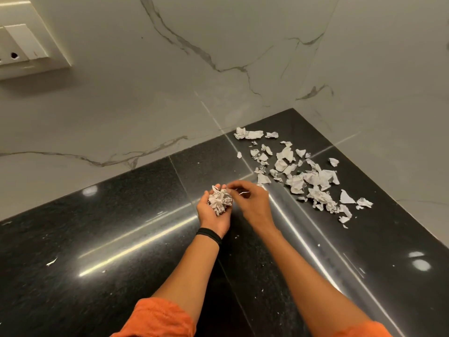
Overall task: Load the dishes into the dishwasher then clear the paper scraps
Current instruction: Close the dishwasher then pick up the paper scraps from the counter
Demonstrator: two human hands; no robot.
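1. Left hand (pixel 213 215) cups a wad (pixel 220 200), fingers partly hidden behind it.
2. Right hand (pixel 254 203) hovers at the wad; its grip is unclear.
3. Loose scraps (pixel 308 181) lie far right on the table (pixel 121 227).

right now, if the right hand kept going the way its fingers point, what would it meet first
Most likely the wad of paper scraps cupped in the left hand: the right hand points straight at it, though depth is unclear.
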